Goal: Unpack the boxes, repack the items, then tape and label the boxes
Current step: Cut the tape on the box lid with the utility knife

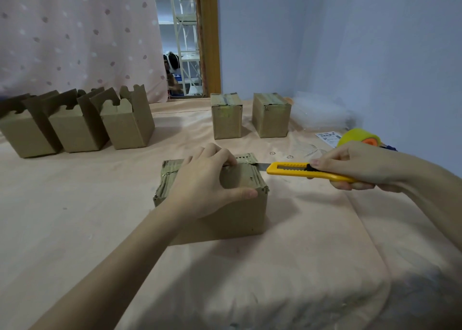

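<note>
Head view: three open brown cardboard boxes [77,127] stand far left on the peach-covered counter [300,254]. Centre, left hand [208,187] spreads over a taped brown cardboard box [225,209]; right hand [355,165] grips a yellow utility knife [295,170], blade at its top seam. Two sealed boxes [247,115] and yellow tape dispenser [360,137] sit behind.

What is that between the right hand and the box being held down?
A yellow utility knife: the right hand grips its handle, and its blade reaches the box top. Head view.

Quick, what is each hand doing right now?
Left hand: open, resting on top of the taped box, steadying it.
Right hand: gripping the yellow utility knife, blade at the box's top seam.
</note>
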`<control>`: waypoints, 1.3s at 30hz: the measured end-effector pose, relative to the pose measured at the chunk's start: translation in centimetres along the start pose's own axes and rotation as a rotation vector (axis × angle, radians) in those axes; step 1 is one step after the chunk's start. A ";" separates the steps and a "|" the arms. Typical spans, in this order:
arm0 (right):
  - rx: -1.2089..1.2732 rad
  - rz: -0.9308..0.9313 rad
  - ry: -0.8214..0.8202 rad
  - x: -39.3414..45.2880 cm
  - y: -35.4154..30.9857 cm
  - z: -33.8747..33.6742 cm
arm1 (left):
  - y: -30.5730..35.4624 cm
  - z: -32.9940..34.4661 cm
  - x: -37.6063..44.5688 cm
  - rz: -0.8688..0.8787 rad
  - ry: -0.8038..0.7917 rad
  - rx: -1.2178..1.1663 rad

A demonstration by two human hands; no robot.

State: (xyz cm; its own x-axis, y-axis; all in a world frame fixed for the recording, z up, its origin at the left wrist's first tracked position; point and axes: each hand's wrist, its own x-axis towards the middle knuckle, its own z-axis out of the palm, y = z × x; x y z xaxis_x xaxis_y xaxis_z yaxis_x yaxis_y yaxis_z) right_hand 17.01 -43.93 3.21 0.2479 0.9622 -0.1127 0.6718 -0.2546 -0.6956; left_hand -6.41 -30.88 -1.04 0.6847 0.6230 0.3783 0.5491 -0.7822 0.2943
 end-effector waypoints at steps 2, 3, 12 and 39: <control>0.033 0.004 -0.036 -0.1 0.2 -0.2 | 0.0 0.1 -0.2 0.016 0.013 0.017; 0.045 0.000 -0.067 -0.2 0.3 -0.3 | 0.1 0.0 -0.3 0.024 0.025 0.017; 0.002 0.024 -0.061 1.6 3.6 -0.3 | -0.2 -0.2 -0.1 0.049 -0.025 -0.027; 0.683 -0.044 0.361 -0.3 1.6 9.0 | -1.1 -3.9 0.6 -0.469 -0.170 0.578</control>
State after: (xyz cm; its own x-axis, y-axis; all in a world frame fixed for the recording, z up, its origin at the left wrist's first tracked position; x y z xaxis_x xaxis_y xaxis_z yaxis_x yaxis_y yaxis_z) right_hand 11.75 -43.77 -4.28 0.5221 0.8489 0.0818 0.1358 0.0120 -0.9907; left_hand -8.48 -29.71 2.31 0.3568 0.9182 0.1724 0.9320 -0.3372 -0.1329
